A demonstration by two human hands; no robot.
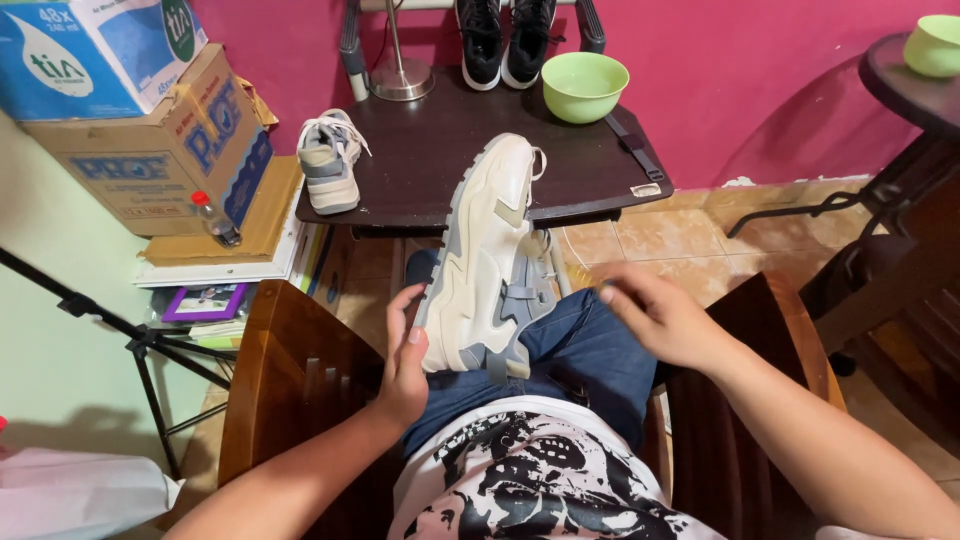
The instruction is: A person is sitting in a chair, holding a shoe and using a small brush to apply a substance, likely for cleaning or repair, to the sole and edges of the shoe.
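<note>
Sneaker (485,265) rests on the lap, left hand (405,355) flat against its sole, right hand (660,315) loosely curled beside it, holding nothing, worktop (440,150) beyond.

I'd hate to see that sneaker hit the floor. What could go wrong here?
The sneaker stands on edge across the lap, steadied only by the left hand; the right hand seems off it, so it might tip. Its loose laces dangle and could snag.
</note>
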